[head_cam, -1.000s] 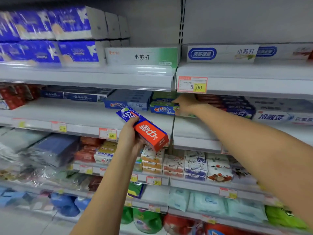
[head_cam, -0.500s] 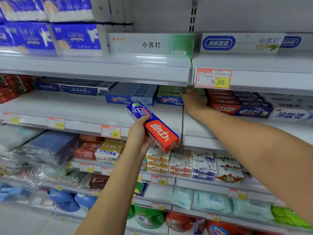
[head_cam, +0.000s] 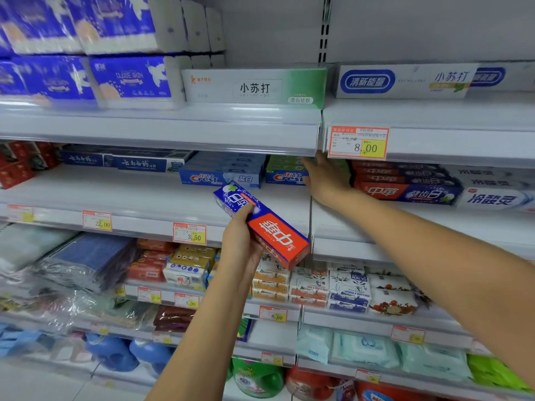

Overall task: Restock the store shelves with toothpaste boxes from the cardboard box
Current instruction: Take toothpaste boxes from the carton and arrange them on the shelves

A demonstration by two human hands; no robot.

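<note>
Several stacked red-and-blue toothpaste cartons [head_cam: 405,193] fill the white metal shelf [head_cam: 139,192] just right of the right hand [head_cam: 325,180], whose straight fingers grasp nothing. Below it, before the shelf edge, the left hand [head_cam: 241,243] grips a red-and-blue cardboard toothpaste box [head_cam: 278,233], tilted, blue end up-left, red end down-right.

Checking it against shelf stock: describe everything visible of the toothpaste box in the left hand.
The toothpaste box is a long, closed, cardboard-looking carton, half blue with white print, half red-orange with white characters. It tilts, blue end up-left, in mid-air before the shelves. The left hand grips its middle, thumb on the face.
</note>
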